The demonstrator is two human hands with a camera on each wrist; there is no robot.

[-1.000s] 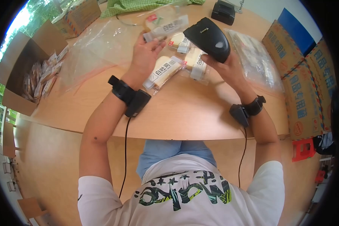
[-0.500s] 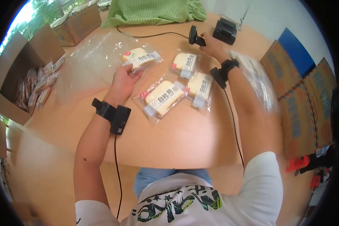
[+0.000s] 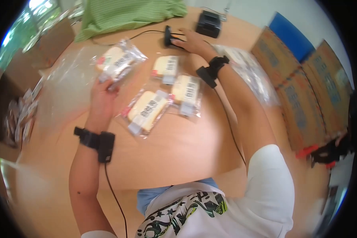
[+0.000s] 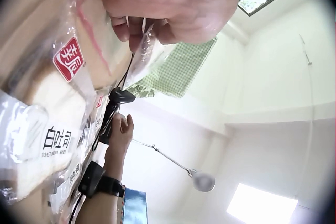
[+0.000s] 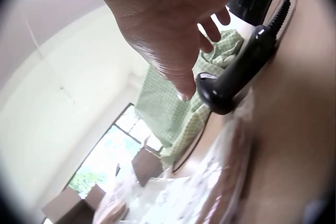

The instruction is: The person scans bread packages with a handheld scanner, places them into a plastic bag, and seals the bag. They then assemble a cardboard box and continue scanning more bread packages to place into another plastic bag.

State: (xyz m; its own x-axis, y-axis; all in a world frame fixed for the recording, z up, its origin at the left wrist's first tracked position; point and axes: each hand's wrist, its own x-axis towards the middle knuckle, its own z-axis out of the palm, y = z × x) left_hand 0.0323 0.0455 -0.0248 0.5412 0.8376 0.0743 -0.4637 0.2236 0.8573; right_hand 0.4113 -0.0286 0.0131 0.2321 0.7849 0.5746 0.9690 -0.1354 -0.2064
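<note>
In the head view my left hand (image 3: 101, 103) pinches the near edge of a packaged bread (image 3: 117, 61), raised slightly at the left. The left wrist view shows its fingers curled on clear wrap, left hand (image 4: 173, 3). Three more bread packs (image 3: 166, 67) lie to its right, one nearer (image 3: 147, 109), one beside it (image 3: 185, 92). My right hand (image 3: 194, 41) is beside a black handheld scanner (image 3: 168, 36) lying on the table. In the right wrist view the fingers of the right hand (image 5: 168, 29) are loosely extended, apart from the scanner (image 5: 241, 71).
A green checked cloth (image 3: 127, 14) and a black device (image 3: 208, 23) are at the back. Flat clear plastic (image 3: 67, 79) lies left, near an open carton of packs (image 3: 22, 115). Wrapped packs (image 3: 250, 71) and cartons (image 3: 301, 95) stand right; a cable (image 3: 146, 31) crosses behind.
The right hand has put the scanner down at the back and let go of it. The left hand lowered its bread pack toward the table, then lifted it slightly. The head view has shifted.
</note>
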